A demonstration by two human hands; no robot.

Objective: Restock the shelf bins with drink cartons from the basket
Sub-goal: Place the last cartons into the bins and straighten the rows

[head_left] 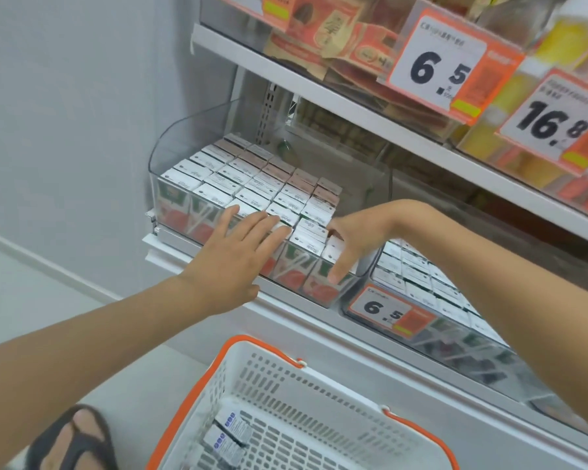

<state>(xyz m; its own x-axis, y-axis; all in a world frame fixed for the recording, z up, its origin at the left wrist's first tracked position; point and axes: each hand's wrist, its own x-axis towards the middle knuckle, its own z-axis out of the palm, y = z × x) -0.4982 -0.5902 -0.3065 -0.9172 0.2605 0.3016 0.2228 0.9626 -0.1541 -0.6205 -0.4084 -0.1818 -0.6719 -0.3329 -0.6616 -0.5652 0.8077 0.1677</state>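
Head view: drink cartons (248, 184) are packed in the clear bin (170, 137). Above its front row, the left hand (233, 254) is laid flat, fingers released; the right hand (357, 239) is pressed on a carton (335, 249), fingers spread. Right of the bin, a tag (392, 313) reads "6.5". Below it, cartons (226, 439) are left in the basket (319, 401).

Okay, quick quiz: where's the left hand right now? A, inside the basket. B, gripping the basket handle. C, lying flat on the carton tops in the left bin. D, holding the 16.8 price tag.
C: the left hand lies open, fingers spread on the cartons in the left bin, well above the basket.
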